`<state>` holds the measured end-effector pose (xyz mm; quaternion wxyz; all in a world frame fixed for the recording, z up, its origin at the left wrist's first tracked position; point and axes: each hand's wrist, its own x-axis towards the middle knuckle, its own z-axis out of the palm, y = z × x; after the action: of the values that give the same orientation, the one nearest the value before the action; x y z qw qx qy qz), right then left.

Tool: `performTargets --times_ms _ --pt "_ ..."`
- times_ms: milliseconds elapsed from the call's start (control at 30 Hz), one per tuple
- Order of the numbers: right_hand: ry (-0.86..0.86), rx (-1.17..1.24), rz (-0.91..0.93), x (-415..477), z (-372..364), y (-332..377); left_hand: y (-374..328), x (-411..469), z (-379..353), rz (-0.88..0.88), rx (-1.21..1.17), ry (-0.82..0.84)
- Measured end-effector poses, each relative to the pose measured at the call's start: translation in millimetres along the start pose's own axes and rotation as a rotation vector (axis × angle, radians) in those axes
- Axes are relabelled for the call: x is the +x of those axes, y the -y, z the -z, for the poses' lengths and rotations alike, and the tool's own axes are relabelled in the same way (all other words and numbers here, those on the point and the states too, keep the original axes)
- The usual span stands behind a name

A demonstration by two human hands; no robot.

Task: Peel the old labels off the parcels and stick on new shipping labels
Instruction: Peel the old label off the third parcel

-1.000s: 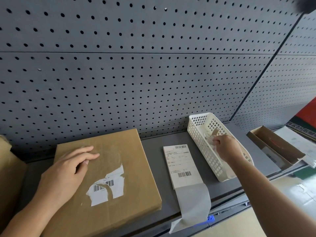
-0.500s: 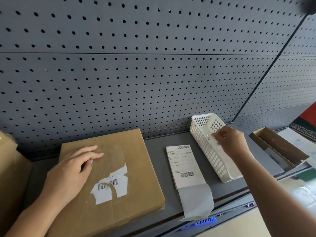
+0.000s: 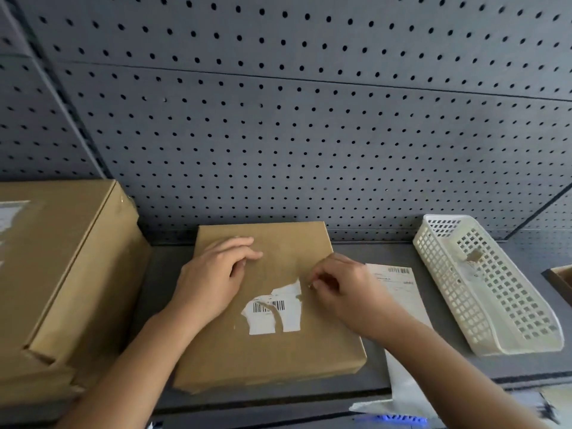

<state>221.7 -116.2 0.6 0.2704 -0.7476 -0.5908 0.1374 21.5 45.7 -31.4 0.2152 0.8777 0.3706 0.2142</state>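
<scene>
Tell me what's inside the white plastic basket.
A few torn paper scraps, brownish and white, lie in the white lattice plastic basket toward its far end. Its left wall partly screens the floor.

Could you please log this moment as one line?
left hand rests on flat brown cardboard parcel | right hand curled at torn white old label corner | grip unclear

Left hand (image 3: 213, 275) flat, right hand (image 3: 345, 289) curled
</scene>
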Motion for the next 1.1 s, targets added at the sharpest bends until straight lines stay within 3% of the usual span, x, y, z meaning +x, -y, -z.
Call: performTargets --times_ms 567,1100 --pt "-0.212 -0.111 -0.032 4 -40 11 -1 -3 2 -0.009 0.022 0.009" --pt "-0.223 -0.06 -0.042 3 -42 10 -2 -3 2 -0.003 0.009 0.01"
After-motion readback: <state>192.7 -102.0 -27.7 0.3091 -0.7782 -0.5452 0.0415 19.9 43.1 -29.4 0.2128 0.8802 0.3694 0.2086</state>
